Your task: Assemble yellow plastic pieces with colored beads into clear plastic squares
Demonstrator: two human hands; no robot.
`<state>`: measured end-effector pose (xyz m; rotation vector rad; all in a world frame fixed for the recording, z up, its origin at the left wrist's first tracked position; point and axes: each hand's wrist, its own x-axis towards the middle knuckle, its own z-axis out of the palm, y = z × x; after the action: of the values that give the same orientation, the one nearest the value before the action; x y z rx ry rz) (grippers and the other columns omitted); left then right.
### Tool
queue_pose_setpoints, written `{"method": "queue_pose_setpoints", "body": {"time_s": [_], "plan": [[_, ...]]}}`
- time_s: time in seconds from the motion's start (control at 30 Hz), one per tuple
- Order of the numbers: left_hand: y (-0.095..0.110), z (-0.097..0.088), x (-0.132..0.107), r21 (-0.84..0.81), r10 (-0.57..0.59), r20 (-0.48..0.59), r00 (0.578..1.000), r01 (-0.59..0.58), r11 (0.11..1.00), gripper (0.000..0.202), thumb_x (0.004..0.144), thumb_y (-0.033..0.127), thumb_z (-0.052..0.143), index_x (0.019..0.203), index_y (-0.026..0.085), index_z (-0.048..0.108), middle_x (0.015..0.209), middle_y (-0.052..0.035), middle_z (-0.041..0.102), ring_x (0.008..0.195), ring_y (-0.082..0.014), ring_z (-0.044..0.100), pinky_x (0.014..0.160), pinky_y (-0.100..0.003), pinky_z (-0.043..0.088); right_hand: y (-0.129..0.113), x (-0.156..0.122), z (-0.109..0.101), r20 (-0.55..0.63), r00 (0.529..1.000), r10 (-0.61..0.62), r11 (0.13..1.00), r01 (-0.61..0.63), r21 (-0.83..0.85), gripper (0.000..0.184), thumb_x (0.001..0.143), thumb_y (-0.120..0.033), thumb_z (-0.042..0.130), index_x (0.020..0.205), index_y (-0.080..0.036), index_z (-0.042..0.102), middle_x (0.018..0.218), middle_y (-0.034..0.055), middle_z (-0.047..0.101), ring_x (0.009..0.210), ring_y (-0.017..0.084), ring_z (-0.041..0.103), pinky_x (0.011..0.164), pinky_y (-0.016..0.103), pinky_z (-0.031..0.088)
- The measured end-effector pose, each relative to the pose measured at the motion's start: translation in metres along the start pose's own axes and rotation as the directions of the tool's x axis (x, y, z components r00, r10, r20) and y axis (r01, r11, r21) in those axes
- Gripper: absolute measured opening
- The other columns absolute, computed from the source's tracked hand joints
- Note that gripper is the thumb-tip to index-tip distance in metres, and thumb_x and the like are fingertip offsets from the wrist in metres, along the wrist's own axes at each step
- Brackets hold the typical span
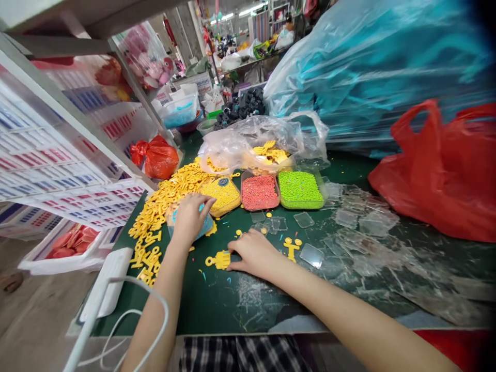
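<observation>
My left hand (190,216) reaches into a small tray of blue beads (205,226), fingers curled down into it as in a pinch. My right hand (253,253) lies on the dark green table (217,305), fingers bent and pressing on a yellow plastic key-shaped piece (219,260). Another yellow piece (291,247) lies just right of that hand. Behind stand three trays of beads: yellow (223,194), pink (259,191) and green (300,189). A heap of yellow pieces (163,206) spreads to the left.
Several clear plastic lids (360,222) are scattered at the right. A red bag (437,170) and a big blue plastic sack (368,67) stand behind them. A clear bag of yellow parts (263,144) sits at the back. Shelves with boxes (58,155) line the left; a white cable (116,310) crosses the near edge.
</observation>
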<state>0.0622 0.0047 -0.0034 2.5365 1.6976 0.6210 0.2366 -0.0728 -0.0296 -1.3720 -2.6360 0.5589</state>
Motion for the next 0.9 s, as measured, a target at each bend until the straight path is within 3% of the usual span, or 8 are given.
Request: {"method": "queue_pose_setpoints", "body": {"time_s": [0.1,0.2,0.33,0.43,0.63,0.9], "plan": [[0.002,0.012,0.043,0.042,0.070,0.101,0.992,-0.075,0.996,0.029,0.094,0.038,0.047,0.098,0.019,0.067,0.102,-0.0095,0.069,0.097,-0.0257,0.059,0.088,-0.036,0.042,0.001,0.000,-0.001,0.003,1.000,-0.009,1.000,0.009,-0.007,0.034,0.079,-0.049,0.070,0.093,-0.018,0.070,0.087,0.0083,0.074,0.090,0.025,0.067,0.077,0.033,0.040],[0.026,0.026,0.071,-0.129,0.245,0.142,0.959,-0.227,0.965,0.032,0.095,0.038,0.043,0.096,0.016,0.066,0.099,-0.0090,0.069,0.093,-0.0226,0.060,0.085,-0.032,0.043,0.002,0.000,-0.002,0.008,1.000,-0.014,1.000,0.014,-0.009,0.035,0.080,-0.049,0.069,0.095,-0.018,0.070,0.087,0.0087,0.074,0.090,0.025,0.067,0.078,0.033,0.039],[0.070,0.045,0.095,-0.231,0.442,0.347,0.827,-0.381,0.895,0.032,0.096,0.036,0.043,0.088,0.016,0.067,0.090,-0.0073,0.069,0.082,-0.0199,0.061,0.075,-0.030,0.044,0.002,-0.001,-0.007,0.009,1.000,-0.018,1.000,0.018,-0.002,0.034,0.081,-0.046,0.069,0.096,-0.016,0.070,0.088,0.0102,0.074,0.090,0.025,0.067,0.077,0.033,0.039],[0.088,0.061,0.109,-0.199,0.477,0.446,0.757,-0.436,0.878,0.024,0.093,0.033,0.050,0.090,0.017,0.069,0.094,-0.0079,0.070,0.084,-0.0199,0.061,0.077,-0.030,0.044,0.002,-0.002,-0.010,0.002,1.000,-0.026,1.000,0.026,0.006,0.034,0.081,-0.045,0.069,0.096,-0.015,0.071,0.088,0.0111,0.074,0.089,0.026,0.067,0.076,0.034,0.040],[0.089,0.079,0.119,-0.117,0.405,0.504,0.763,-0.404,0.907,0.024,0.083,0.038,0.063,0.088,0.015,0.069,0.088,-0.0091,0.070,0.080,-0.0216,0.060,0.072,-0.031,0.043,0.002,-0.002,-0.010,-0.020,0.999,-0.037,0.999,0.037,0.003,0.033,0.079,-0.043,0.071,0.095,-0.013,0.072,0.087,0.0123,0.074,0.086,0.027,0.068,0.078,0.036,0.042],[0.091,0.087,0.115,-0.154,0.421,0.508,0.752,-0.402,0.903,0.021,0.083,0.025,0.061,0.065,0.015,0.065,0.068,-0.0042,0.064,0.061,-0.0148,0.052,0.059,-0.027,0.036,0.002,-0.002,-0.008,0.008,0.999,-0.043,0.999,0.043,-0.011,0.035,0.083,-0.044,0.067,0.098,-0.013,0.071,0.093,0.0133,0.074,0.091,0.027,0.067,0.081,0.037,0.042]]}}
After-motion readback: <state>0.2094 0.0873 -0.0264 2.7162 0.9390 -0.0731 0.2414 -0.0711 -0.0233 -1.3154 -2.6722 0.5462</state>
